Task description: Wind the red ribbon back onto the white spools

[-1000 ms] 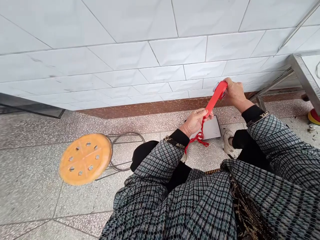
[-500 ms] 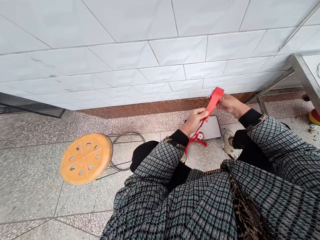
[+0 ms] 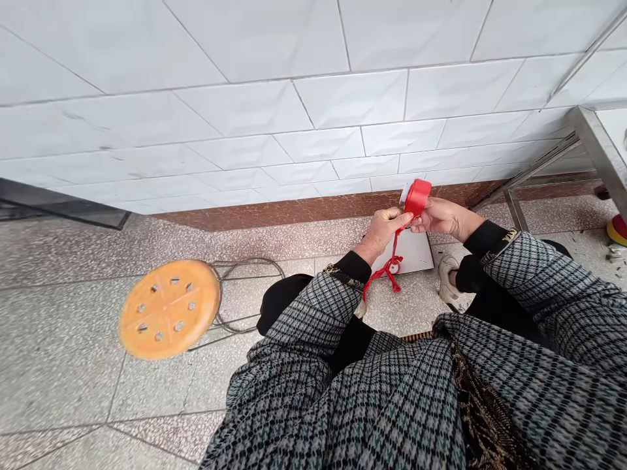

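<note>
To your left, a round orange perforated stool on bent wire legs [image 3: 169,310] stands well apart from your hands, and a white rectangular board [image 3: 409,254] lies on the speckled stone floor [image 3: 63,365] below them. Your right hand [image 3: 441,219] grips a red cylindrical spool [image 3: 416,198], while your left hand [image 3: 386,234], closed just beside it, holds the thin red cord [image 3: 389,269] that runs from the spool and hangs in a tangle over the board.

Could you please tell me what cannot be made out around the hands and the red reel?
Head view:
Part of the red reel: hidden by the right hand.
Lower end of the red cord: hidden by the left sleeve.
Small white disc on the white card: too small to identify.
Red-and-yellow object: cut off by the right edge.
</note>
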`<state>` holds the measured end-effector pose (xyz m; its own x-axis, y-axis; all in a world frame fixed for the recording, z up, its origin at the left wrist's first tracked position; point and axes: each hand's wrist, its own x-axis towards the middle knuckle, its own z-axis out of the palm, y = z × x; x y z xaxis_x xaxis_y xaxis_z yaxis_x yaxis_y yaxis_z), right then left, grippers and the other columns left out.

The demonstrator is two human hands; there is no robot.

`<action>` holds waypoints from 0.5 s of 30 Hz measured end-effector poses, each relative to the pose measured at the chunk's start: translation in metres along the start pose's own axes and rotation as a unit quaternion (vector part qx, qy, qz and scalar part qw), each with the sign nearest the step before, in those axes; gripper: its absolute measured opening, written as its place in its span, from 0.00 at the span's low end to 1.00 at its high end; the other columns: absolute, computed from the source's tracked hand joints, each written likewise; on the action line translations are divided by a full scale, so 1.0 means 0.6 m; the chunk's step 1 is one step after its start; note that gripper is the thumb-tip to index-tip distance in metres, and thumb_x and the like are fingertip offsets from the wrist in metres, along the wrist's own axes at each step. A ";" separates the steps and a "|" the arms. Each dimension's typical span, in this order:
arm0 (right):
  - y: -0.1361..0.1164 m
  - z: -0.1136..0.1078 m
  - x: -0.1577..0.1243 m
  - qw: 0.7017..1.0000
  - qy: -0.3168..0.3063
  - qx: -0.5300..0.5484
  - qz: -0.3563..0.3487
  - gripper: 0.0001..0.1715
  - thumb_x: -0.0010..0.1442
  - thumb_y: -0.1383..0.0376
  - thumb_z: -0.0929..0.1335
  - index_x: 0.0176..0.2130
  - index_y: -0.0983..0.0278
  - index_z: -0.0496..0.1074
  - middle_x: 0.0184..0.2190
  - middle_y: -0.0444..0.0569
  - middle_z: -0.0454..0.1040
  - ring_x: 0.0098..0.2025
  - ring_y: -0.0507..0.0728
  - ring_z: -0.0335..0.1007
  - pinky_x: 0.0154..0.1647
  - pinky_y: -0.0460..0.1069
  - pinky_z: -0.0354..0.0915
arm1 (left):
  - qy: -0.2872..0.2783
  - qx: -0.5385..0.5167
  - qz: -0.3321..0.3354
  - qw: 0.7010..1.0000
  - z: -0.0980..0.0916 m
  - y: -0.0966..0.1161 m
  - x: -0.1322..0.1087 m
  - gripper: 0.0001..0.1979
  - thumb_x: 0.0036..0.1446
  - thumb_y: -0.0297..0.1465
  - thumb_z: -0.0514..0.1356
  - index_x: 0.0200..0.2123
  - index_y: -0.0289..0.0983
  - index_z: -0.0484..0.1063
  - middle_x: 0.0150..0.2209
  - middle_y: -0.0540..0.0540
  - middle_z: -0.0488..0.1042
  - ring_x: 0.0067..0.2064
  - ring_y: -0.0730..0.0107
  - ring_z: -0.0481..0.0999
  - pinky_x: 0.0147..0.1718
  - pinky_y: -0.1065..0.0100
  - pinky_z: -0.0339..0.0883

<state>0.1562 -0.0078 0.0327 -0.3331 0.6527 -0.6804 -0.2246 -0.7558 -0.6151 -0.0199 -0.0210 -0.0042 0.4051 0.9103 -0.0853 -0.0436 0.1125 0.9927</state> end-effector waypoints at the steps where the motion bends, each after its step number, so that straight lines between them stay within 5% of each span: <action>1: 0.001 -0.001 0.000 1.000 -0.009 -0.002 -0.001 0.16 0.67 0.59 0.76 0.31 0.63 0.71 0.20 0.41 0.70 0.21 0.49 0.62 0.30 0.47 0.71 | 0.003 0.011 0.007 1.000 -0.001 -0.002 0.001 0.28 0.55 0.51 0.70 0.18 0.39 0.64 0.22 0.52 0.63 0.27 0.73 0.61 0.30 0.65 0.54; 5: 0.003 -0.007 0.000 1.000 -0.014 -0.005 0.004 0.13 0.65 0.59 0.76 0.36 0.62 0.73 0.27 0.44 0.77 0.28 0.51 0.72 0.38 0.51 0.76 | 0.063 0.079 0.059 0.993 -0.006 -0.015 0.005 0.24 0.55 0.44 0.71 0.20 0.38 0.64 0.28 0.50 0.67 0.33 0.70 0.67 0.37 0.64 0.64; 8: 0.001 -0.009 0.000 1.000 -0.027 -0.005 0.003 0.11 0.64 0.58 0.77 0.38 0.61 0.74 0.30 0.45 0.80 0.34 0.55 0.77 0.44 0.56 0.77 | 0.123 0.094 0.089 0.984 -0.008 -0.024 0.010 0.16 0.50 0.39 0.74 0.32 0.39 0.71 0.40 0.46 0.75 0.43 0.63 0.75 0.45 0.61 0.71; 12: 0.002 -0.003 -0.006 0.999 -0.052 0.004 0.016 0.11 0.65 0.58 0.76 0.39 0.61 0.75 0.31 0.46 0.80 0.38 0.57 0.78 0.49 0.61 0.76 | 0.049 0.038 0.132 0.989 -0.014 -0.025 0.019 0.36 0.52 0.43 0.75 0.62 0.45 0.69 0.69 0.37 0.69 0.69 0.50 0.71 0.62 0.53 0.70; 15: 0.010 0.003 -0.012 0.997 -0.072 0.006 0.030 0.13 0.65 0.57 0.75 0.36 0.61 0.73 0.28 0.45 0.77 0.36 0.56 0.76 0.51 0.63 0.76 | -0.029 0.023 0.172 0.984 -0.021 -0.017 0.022 0.43 0.53 0.47 0.74 0.69 0.46 0.64 0.74 0.37 0.64 0.74 0.46 0.66 0.69 0.50 0.66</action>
<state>0.1554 -0.0172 0.0349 -0.4748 0.5931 -0.6503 -0.2112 -0.7940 -0.5700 -0.0257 -0.0048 -0.0166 0.4258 0.8668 0.2593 -0.1456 -0.2172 0.9652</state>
